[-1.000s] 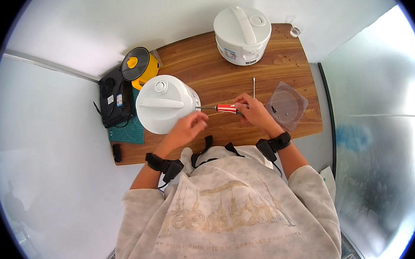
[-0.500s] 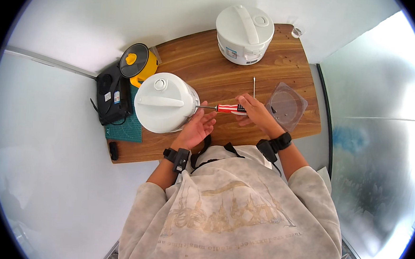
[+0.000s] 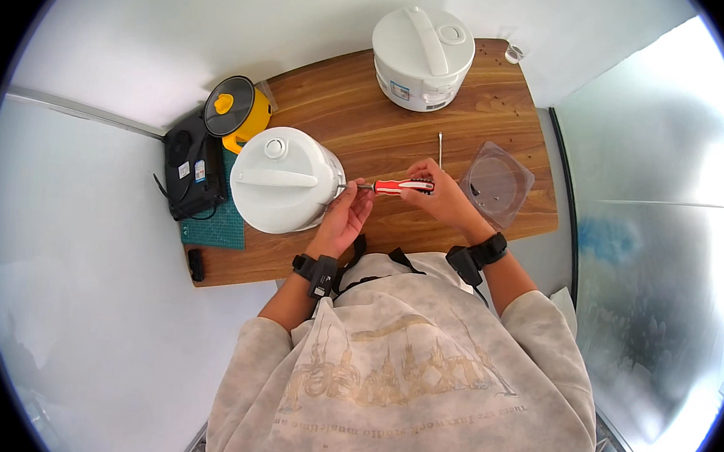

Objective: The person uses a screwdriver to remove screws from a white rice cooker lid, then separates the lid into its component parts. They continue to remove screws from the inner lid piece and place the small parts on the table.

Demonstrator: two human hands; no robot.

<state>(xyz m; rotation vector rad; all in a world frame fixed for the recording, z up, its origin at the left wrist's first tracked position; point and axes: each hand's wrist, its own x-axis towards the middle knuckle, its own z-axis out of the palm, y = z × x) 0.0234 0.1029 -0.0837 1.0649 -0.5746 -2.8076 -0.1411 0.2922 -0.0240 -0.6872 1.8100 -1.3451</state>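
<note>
A white rice cooker (image 3: 274, 200) stands on the table, its lid handle and round vent facing up. My right hand (image 3: 440, 199) grips the red, white and dark handle of a screwdriver (image 3: 392, 186). The screwdriver lies roughly level, its shaft pointing left at the cooker's right side. Close to that side, my left hand (image 3: 344, 222) pinches the shaft near its front end between thumb and fingers, the other fingers loosely bent. The tip is hidden by the fingers, so whether it sits in a screw cannot be seen.
Right of my hands lies a clear plastic tray (image 3: 509, 189) with small dark bits; a thin metal rod (image 3: 440, 148) is beside it. A second white rice cooker (image 3: 422, 60) stands at the back. Leftward are a yellow pot (image 3: 257, 118), a black appliance (image 3: 190, 170) and a green mat (image 3: 221, 230).
The screwdriver handle has turned, and my right fingers have shifted their hold on it. My left fingers have closed in on the shaft. The cooker stays put.
</note>
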